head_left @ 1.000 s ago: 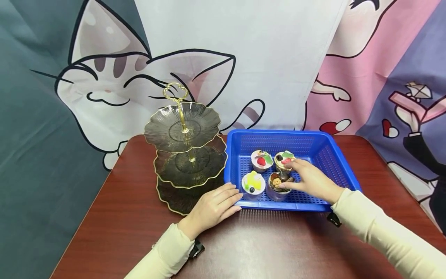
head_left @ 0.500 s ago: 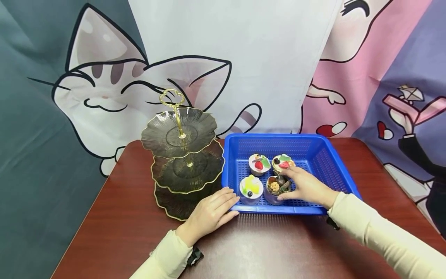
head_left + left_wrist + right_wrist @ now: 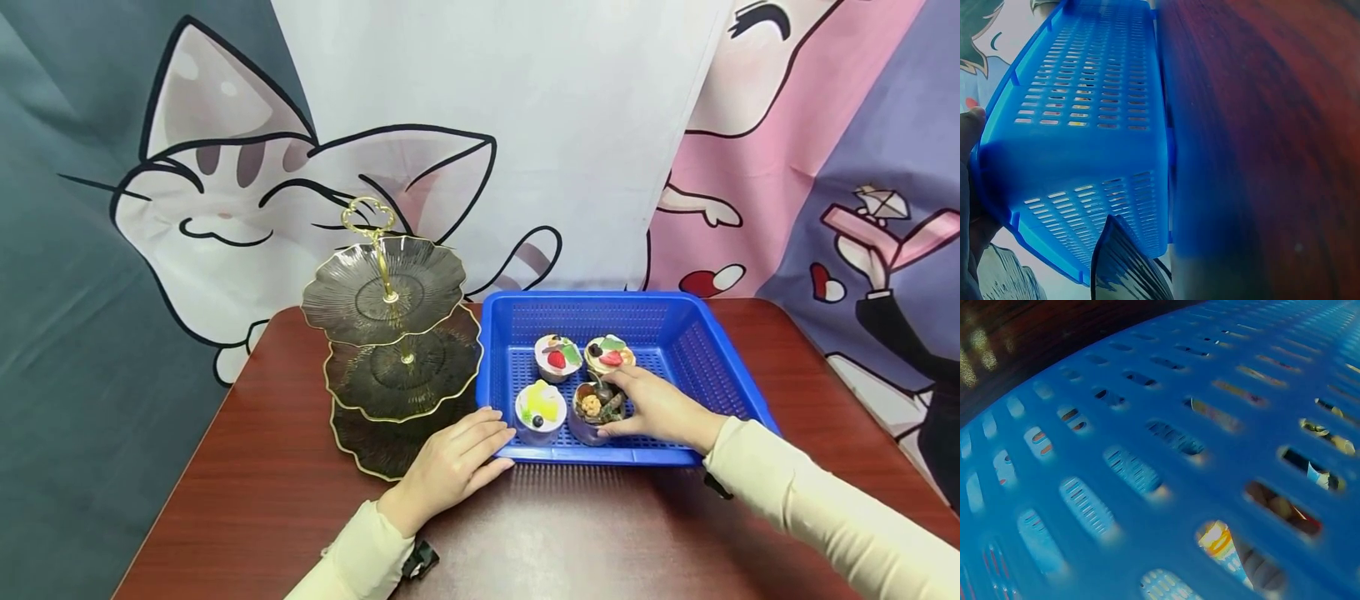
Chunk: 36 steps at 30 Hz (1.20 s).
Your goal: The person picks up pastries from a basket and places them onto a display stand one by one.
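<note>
My right hand [image 3: 660, 408] reaches over the front rim into a blue plastic basket [image 3: 720, 367]. Its thumb and fingers grip a dessert cup topped with chocolate and nuts [image 3: 592, 408] at the front of the group. Left of that stands a dessert cup with yellow fruit and a blueberry [image 3: 540, 410]. Behind them are a strawberry-topped cup [image 3: 557, 358] and another with a dark berry and strawberry [image 3: 609, 357]. My left hand [image 3: 450, 458] rests with extended fingers on the basket's front left corner. The right wrist view mostly shows the slotted basket wall [image 3: 1172, 469], which hides the grip.
Left of the basket stands a three-tier stand of dark scalloped plates [image 3: 382, 292] with gold rims and a gold handle, its plate edges near the left hand. Both stand on a reddish-brown wooden table [image 3: 247, 492]. A cartoon cloth [image 3: 570, 125] hangs behind.
The right thumb and fingers have settled closer around the chocolate-topped cup. My left hand stays at the basket corner, while the head view has shifted slightly.
</note>
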{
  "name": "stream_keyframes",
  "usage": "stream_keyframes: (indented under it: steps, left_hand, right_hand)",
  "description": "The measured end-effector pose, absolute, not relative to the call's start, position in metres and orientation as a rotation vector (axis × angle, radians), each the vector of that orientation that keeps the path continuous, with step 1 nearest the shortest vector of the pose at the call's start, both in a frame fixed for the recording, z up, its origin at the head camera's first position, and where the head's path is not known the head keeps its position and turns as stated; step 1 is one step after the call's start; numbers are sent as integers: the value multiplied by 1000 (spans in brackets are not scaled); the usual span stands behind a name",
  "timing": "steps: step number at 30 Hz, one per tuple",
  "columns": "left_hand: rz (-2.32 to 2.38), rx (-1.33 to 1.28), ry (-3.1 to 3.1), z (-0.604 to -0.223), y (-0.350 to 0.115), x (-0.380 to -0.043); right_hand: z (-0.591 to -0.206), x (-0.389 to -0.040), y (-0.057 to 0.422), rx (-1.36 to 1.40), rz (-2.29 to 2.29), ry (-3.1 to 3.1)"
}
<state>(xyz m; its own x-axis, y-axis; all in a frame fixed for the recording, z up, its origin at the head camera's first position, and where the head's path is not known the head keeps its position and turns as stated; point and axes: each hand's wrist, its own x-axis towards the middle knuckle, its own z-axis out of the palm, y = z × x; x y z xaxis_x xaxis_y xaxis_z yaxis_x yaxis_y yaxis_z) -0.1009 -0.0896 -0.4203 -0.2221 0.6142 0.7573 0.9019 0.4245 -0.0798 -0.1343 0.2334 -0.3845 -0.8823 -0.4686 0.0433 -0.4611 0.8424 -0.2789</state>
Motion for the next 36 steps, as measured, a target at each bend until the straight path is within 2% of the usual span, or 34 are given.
stream_keyframes:
  steps: [36]
  left_hand:
    - [-495,-1279,-1944,-418,-89,-100]
  right_hand:
    - [-384,-133,233,-723,-446,2994]
